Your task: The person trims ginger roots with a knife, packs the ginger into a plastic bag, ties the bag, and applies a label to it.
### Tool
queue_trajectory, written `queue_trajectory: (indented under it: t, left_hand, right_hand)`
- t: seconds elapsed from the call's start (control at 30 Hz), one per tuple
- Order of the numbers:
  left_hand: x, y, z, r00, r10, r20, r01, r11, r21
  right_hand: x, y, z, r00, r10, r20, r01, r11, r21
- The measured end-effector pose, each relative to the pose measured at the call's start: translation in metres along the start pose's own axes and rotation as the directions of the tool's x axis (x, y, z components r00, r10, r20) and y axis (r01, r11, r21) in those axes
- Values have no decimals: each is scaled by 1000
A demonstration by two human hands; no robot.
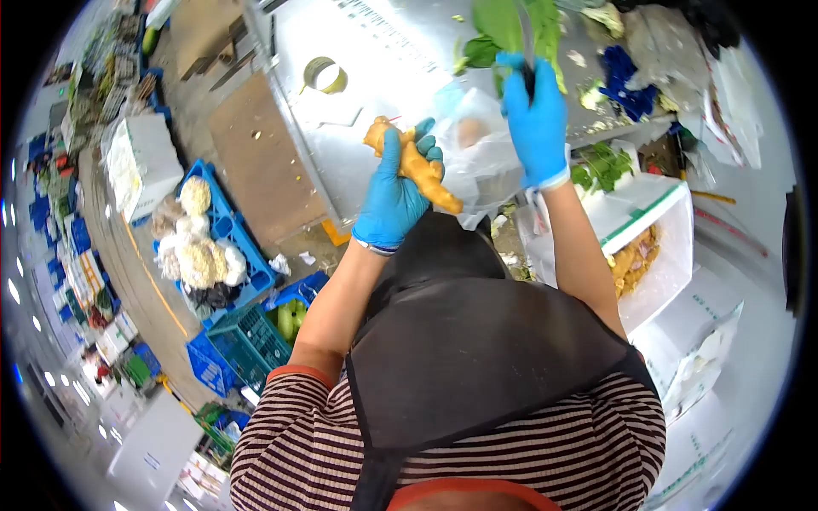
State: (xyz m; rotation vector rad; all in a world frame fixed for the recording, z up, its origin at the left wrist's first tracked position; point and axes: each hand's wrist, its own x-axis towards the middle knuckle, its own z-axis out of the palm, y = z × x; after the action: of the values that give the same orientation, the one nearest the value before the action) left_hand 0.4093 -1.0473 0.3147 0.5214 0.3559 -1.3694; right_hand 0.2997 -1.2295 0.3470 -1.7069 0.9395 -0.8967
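In my blue-gloved left hand [394, 198] lies a knobbly piece of ginger root [416, 166], gripped between thumb and fingers over the metal table's near edge. My right hand [537, 123], gloved in blue too, is closed round the dark handle of a knife [527, 43]. The blade points away from me, over green leaves [503, 25] on the table. Between my hands a clear plastic bag [481, 162] hangs at the table edge, with something roundish and pale brown inside that I cannot identify.
A roll of tape [341, 81] lies on the metal table [298, 43]. To the right stand a white foam box [673, 264] of yellowish pieces and a crumpled blue glove [629, 85]. On the left, a blue pallet [223, 198] carries bagged pale produce beside a teal crate [247, 345].
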Motion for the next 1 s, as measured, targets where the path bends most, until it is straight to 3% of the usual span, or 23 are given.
queue_trajectory:
  t: [0.03,0.07,0.1,0.2,0.23,0.33,0.43,0.47,0.57,0.6,0.7,0.77,0.83,0.93,1.0]
  left_hand:
    - [8,-8,7,1000,-25,-9,25,1000,15]
    - [11,-16,22,996,-46,-73,60,977,203]
    - [14,-27,34,992,-89,-91,111,955,274]
    - [20,-70,65,967,-183,-179,249,842,480]
    - [21,-87,70,961,-214,-177,275,817,506]
    - [27,-129,77,928,-359,-105,353,750,560]
    - [32,-161,79,905,-414,-95,395,739,546]
    - [40,-172,72,925,-363,-112,362,755,546]
    - [60,-196,72,873,-464,-154,486,789,376]
    - [59,-198,72,865,-447,-228,501,764,407]
    - [57,-191,77,923,-348,-164,380,756,532]
    - [62,-190,98,948,-285,-139,316,807,499]
    - [51,-189,104,962,-223,-159,271,850,452]
    - [82,-190,65,984,-154,87,106,908,405]
    - [89,-187,55,979,-99,180,6,889,458]
  right_hand:
    - [-17,-2,-21,1000,9,16,-8,994,-112]
    - [-35,1,-39,999,27,30,-20,975,-221]
    - [-54,13,-56,994,81,75,-57,958,-280]
    - [-104,34,-94,988,-79,133,127,903,-410]
    - [-116,40,-104,975,-155,156,214,840,-499]
    - [-139,48,-126,976,-183,121,218,749,-625]
    - [-151,63,-144,990,-137,-36,48,566,-823]
    - [-154,70,-142,985,-123,-120,-25,592,-806]
    - [-162,77,-143,976,-46,-213,-140,616,-775]
    - [-163,87,-143,970,-52,-239,-153,630,-761]
    - [-173,155,-171,920,282,-271,-388,561,-731]
    - [-162,126,-190,863,385,-327,-504,630,-590]
    - [-154,80,-194,876,354,-327,-464,801,-378]
    - [-162,81,-174,823,170,-542,-309,935,-175]
    - [-178,83,-157,850,155,-503,-265,952,-155]
